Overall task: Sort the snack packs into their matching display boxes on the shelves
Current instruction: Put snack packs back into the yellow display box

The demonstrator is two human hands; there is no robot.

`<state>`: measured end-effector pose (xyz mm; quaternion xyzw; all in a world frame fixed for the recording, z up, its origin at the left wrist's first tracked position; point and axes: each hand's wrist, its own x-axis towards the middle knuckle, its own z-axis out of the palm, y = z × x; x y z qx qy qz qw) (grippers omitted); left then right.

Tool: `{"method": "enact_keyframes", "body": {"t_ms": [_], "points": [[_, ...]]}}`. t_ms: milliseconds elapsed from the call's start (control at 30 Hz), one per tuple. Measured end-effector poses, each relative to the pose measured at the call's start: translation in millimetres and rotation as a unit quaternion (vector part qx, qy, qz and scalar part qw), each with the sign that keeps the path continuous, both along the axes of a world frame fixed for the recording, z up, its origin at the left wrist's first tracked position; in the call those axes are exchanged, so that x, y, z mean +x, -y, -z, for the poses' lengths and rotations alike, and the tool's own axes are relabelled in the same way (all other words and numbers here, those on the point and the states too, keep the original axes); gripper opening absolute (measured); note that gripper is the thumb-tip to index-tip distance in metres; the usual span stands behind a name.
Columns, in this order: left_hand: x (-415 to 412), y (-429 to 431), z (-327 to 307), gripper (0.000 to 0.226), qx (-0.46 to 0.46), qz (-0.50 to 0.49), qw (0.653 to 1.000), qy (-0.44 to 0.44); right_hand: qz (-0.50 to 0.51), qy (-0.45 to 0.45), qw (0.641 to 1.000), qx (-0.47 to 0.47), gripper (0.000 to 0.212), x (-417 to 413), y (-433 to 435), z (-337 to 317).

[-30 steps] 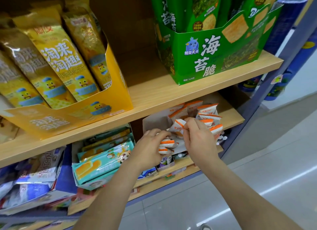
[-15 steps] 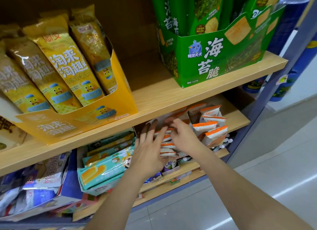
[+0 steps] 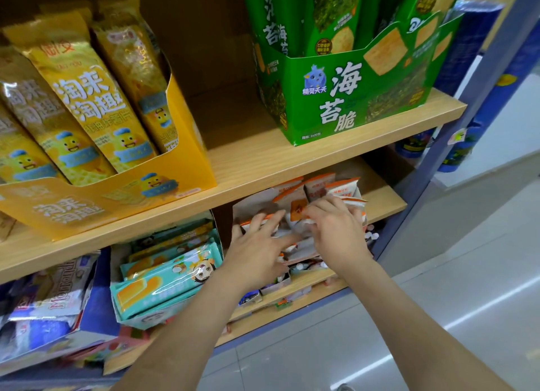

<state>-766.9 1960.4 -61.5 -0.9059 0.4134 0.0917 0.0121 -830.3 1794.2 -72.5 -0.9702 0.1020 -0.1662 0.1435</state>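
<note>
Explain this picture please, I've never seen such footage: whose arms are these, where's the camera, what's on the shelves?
No machine here: a person wears one camera on the head, looking down at their own bare arms. The left hand lies with straight fingers on the orange-and-white snack packs on the lower shelf; the right hand bends its fingers over them, a grip unclear. Above stand a yellow box and a green box; teal packs sit further left.

A grey tiled floor [image 3: 467,274] is streaked by a pale reflection. A small sticker [image 3: 459,135] is fixed to a blue metal upright [image 3: 485,92].
</note>
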Motion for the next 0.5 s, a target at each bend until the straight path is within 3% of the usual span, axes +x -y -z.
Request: {"method": "enact_keyframes", "body": {"t_ms": [133, 333, 500], "points": [[9.9, 0.7, -5.6, 0.052, 0.016, -0.024, 1.0, -0.006, -0.048, 0.038, 0.998, 0.029, 0.028, 0.3, 2.4, -3.7], [11.1, 8.1, -13.8, 0.056, 0.043, -0.081, 0.996, 0.019, -0.053, -0.107, 0.993, -0.02, 0.047, 4.9, 7.5, 1.1], [12.1, 11.8, -15.0, 0.055, 0.079, -0.068, 0.994, -0.014, -0.044, -0.001, 0.996, -0.075, 0.045, -0.4, 11.3, -3.8]]}}
